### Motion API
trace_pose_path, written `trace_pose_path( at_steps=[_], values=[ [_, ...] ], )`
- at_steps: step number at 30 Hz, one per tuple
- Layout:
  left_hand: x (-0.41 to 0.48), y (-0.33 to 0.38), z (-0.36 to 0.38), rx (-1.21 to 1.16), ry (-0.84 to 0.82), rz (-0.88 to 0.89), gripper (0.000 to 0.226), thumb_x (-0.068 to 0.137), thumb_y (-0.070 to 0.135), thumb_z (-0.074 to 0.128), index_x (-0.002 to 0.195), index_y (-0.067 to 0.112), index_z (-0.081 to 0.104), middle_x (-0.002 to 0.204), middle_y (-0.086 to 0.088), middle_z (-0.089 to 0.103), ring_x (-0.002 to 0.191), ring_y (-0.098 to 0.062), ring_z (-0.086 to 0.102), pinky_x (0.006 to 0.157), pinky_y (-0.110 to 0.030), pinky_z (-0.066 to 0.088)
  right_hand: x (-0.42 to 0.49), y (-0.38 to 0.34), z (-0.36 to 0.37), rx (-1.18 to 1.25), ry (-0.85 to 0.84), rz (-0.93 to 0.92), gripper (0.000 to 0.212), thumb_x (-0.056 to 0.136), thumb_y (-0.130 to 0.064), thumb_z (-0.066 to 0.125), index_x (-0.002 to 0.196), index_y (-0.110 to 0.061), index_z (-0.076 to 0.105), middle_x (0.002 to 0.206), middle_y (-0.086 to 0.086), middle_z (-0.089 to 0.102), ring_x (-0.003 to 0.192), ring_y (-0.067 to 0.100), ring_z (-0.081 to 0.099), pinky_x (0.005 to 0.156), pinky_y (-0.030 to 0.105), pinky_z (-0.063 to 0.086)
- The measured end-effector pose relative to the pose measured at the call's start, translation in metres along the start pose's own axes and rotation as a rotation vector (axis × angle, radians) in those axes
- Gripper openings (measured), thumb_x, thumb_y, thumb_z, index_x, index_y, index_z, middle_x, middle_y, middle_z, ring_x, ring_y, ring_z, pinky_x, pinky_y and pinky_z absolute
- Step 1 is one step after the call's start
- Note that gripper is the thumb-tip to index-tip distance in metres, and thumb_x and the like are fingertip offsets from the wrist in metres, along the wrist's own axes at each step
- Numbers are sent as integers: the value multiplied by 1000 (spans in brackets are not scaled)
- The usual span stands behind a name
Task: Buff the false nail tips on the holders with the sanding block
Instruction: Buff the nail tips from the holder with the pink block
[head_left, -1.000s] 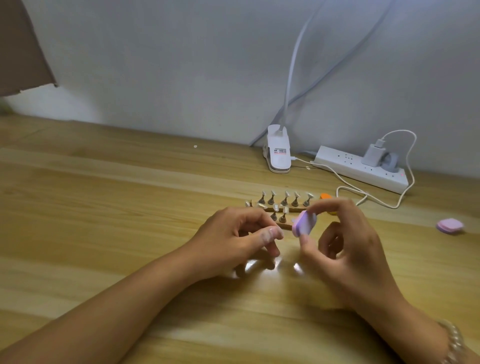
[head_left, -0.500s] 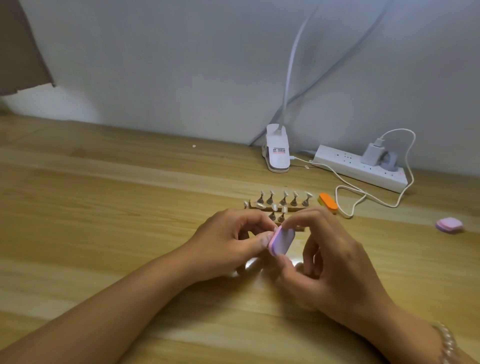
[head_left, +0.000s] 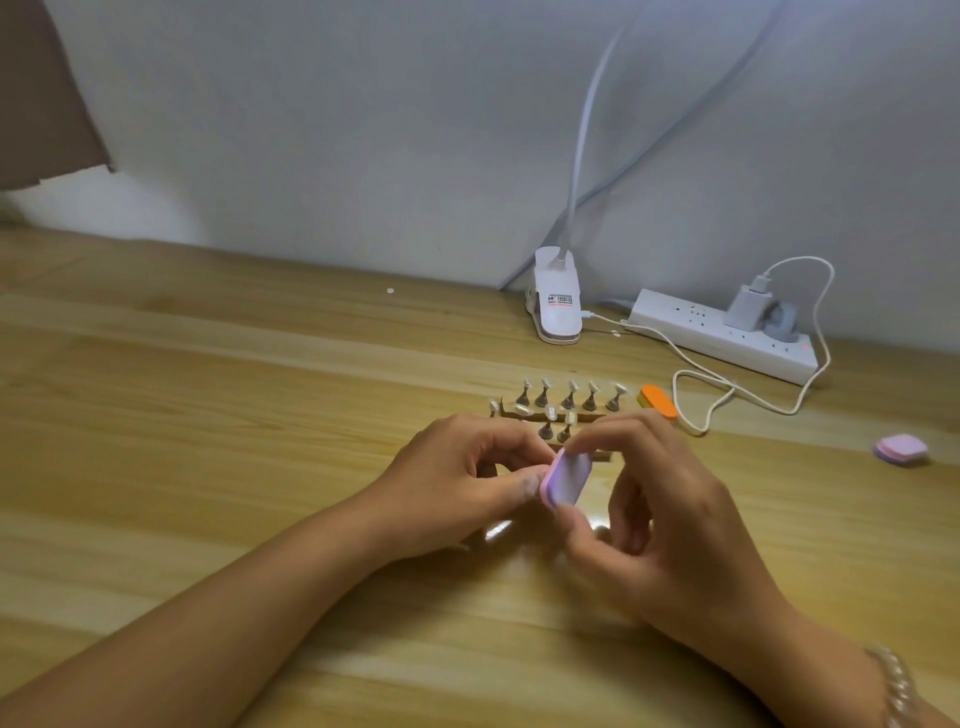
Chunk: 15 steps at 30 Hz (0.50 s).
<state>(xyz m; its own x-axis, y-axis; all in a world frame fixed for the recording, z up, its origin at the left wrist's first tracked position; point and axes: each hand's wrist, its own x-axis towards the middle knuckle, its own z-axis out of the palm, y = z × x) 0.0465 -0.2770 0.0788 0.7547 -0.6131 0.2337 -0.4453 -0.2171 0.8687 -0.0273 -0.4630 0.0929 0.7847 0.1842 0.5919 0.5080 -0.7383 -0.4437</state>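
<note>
Right hand (head_left: 675, 525) pinches pink sanding block (head_left: 567, 480) thumb-to-forefinger at frame centre; left hand (head_left: 457, 480) curled tight against it, possibly gripping something hidden, can't tell.

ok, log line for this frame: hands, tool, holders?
right hand: pinches sanding block | left hand: fingers curled at block edge, held item hidden | holders: upright on table behind hands

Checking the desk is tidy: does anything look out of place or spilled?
Nothing spilled or damaged. A spare pink block lies alone far right, away from the nail holders, and a tiny white speck sits near the wall.
</note>
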Motion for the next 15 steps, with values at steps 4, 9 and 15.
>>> trace_pose_path(
  at_steps=[4,9,15],
  values=[
    [1,1,0,-79,14,-10,8,94,24,66,95,23,74,85,7,77,68,-9,66,52,-18,43,5,13,-6,132,179,202,24,82,-23,72,100,-24,57,98,-3,64,47,17,56,46,40,49],
    [0,2,0,-81,15,-6,13,94,23,64,92,17,75,80,11,73,58,0,59,54,-14,44,1,3,-3,89,91,37,26,80,-30,66,104,-24,60,103,-8,57,46,12,56,43,33,46],
    [0,4,0,-32,15,-20,20,89,39,62,91,23,74,80,10,75,57,-28,59,51,-37,48,3,4,-3,5,72,81,27,77,-28,68,103,-23,63,101,-12,56,47,10,54,46,30,45]
  ],
)
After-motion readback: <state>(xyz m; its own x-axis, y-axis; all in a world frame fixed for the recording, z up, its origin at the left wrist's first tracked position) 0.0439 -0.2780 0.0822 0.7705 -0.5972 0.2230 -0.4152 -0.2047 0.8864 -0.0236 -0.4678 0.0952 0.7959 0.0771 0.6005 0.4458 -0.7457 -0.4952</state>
